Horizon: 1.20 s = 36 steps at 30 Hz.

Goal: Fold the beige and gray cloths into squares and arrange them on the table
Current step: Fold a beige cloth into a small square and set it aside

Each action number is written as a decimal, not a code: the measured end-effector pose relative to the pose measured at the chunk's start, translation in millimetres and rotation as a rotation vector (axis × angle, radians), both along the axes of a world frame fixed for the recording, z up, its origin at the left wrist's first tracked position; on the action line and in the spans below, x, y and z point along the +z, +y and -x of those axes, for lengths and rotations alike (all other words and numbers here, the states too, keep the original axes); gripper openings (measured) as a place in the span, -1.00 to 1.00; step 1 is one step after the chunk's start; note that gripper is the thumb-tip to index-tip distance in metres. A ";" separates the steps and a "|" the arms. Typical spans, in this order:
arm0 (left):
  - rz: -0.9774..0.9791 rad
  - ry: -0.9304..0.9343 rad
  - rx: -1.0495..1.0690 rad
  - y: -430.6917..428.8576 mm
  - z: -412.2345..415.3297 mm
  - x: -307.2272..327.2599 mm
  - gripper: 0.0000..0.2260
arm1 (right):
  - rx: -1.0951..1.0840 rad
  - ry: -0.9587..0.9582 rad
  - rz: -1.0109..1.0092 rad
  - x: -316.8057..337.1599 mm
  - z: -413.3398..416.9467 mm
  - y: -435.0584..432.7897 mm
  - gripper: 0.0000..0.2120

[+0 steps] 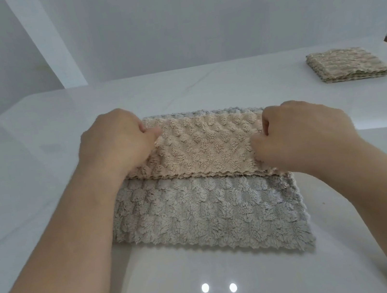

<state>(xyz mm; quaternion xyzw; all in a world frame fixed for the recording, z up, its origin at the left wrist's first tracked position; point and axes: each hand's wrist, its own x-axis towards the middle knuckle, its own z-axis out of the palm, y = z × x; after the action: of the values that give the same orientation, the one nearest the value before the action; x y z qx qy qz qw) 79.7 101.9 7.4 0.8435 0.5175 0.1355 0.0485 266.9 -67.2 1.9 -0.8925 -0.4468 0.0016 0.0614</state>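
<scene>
A fluffy cloth lies in the middle of the white table (37, 158). Its gray face (210, 212) is flat toward me, and its beige face (207, 144) is folded over the far half, its edge running across the middle. My left hand (116, 143) pinches the beige flap at its left end. My right hand (301, 131) pinches the same flap at its right end. Both hands have curled fingers with knuckles up.
A second cloth (347, 65), folded into a square with beige and gray layers, sits at the far right of the table. A white wall stands behind the table. Ceiling lights reflect on the glossy top near me.
</scene>
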 end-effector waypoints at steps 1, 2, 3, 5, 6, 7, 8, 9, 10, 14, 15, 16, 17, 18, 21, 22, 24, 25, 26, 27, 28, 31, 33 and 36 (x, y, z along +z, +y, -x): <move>-0.074 -0.070 -0.052 -4.0 -4.5 -2.1 -0.64 | -0.022 -0.023 -0.022 0.5 0.4 0.7 -0.75; -0.129 -0.137 -0.121 -8.2 -9.7 -4.8 -0.69 | -0.034 -0.053 -0.041 0.1 0.8 1.9 -0.70; -0.168 -0.182 -0.200 -12.0 -15.3 -8.2 -0.74 | -0.037 -0.087 -0.065 -1.1 1.3 3.8 -0.67; -0.212 -0.189 -0.366 -13.8 -25.1 -19.0 -0.78 | -0.013 -0.140 -0.134 -6.6 1.9 9.3 -0.63; -0.211 -0.168 -0.435 -12.6 -29.6 -25.4 -0.76 | 0.019 -0.152 -0.179 -9.6 2.2 12.9 -0.63; -0.186 -0.144 -0.484 -11.1 -33.6 -32.0 -0.71 | 0.066 -0.153 -0.220 -13.9 2.2 18.0 -0.63; -0.143 -0.119 -0.515 -9.9 -37.0 -37.7 -0.64 | 0.121 -0.148 -0.254 -18.1 2.5 23.2 -0.63; -0.095 -0.091 -0.532 -9.5 -40.3 -42.7 -0.59 | 0.178 -0.129 -0.276 -23.2 2.9 28.8 -0.63; -0.053 -0.060 -0.542 -9.2 -43.3 -47.5 -0.55 | 0.230 -0.100 -0.284 -28.7 3.3 34.4 -0.61; 0.034 0.110 -0.554 -7.1 -47.4 -58.7 -0.48 | 0.332 0.044 -0.096 -51.9 3.6 47.1 -0.49; 0.038 0.146 -0.552 -6.4 -46.8 -59.2 -0.47 | 0.335 0.058 -0.052 -56.1 2.5 47.5 -0.47; 0.039 0.182 -0.545 -5.9 -45.8 -59.2 -0.46 | 0.329 0.078 -0.031 -59.0 1.4 47.3 -0.45; 0.042 0.219 -0.533 -4.5 -45.0 -59.5 -0.44 | 0.315 0.102 -0.025 -60.9 0.0 47.3 -0.44; 0.051 0.254 -0.514 -2.5 -44.2 -59.5 -0.42 | 0.298 0.122 -0.025 -61.3 -0.8 46.7 -0.42; 0.112 0.295 -0.420 6.5 -41.7 -59.8 -0.33 | 0.244 0.165 -0.018 -62.1 -3.0 46.1 -0.37; 0.133 0.294 -0.388 10.1 -40.3 -59.8 -0.31 | 0.223 0.175 -0.006 -61.8 -3.6 45.4 -0.35; 0.170 0.288 -0.326 16.4 -36.9 -60.2 -0.29 | 0.175 0.176 0.010 -62.3 -4.7 44.1 -0.31; 0.189 0.285 -0.293 18.4 -35.3 -60.1 -0.29 | 0.147 0.177 0.016 -61.8 -4.6 43.1 -0.29; 0.205 0.281 -0.260 19.7 -34.3 -60.1 -0.29 | 0.118 0.178 0.025 -62.9 -5.5 42.7 -0.27; 0.217 0.275 -0.232 20.0 -33.7 -59.2 -0.29 | 0.090 0.192 0.032 -62.7 -6.6 42.3 -0.25; 0.229 0.268 -0.202 19.8 -33.1 -58.3 -0.29 | 0.064 0.215 0.040 -62.5 -9.0 41.4 -0.23; 0.280 0.273 -0.149 20.4 -33.1 -55.0 -0.29 | 0.031 0.238 0.113 -58.6 -13.2 41.6 -0.19; 0.286 0.346 -0.172 20.6 -35.7 -45.9 -0.35 | 0.091 0.168 0.226 -45.5 -13.5 42.8 -0.30; 0.224 0.519 -0.224 26.6 -45.8 -23.0 -0.57 | 0.195 0.090 0.349 -11.7 -12.6 47.4 -0.63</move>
<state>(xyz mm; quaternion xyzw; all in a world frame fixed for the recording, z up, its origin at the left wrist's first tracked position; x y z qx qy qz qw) 125.5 128.5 -15.6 0.8912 0.4281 -0.1488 0.0219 279.5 -19.8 -9.8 -0.8411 -0.5209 0.1248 -0.0748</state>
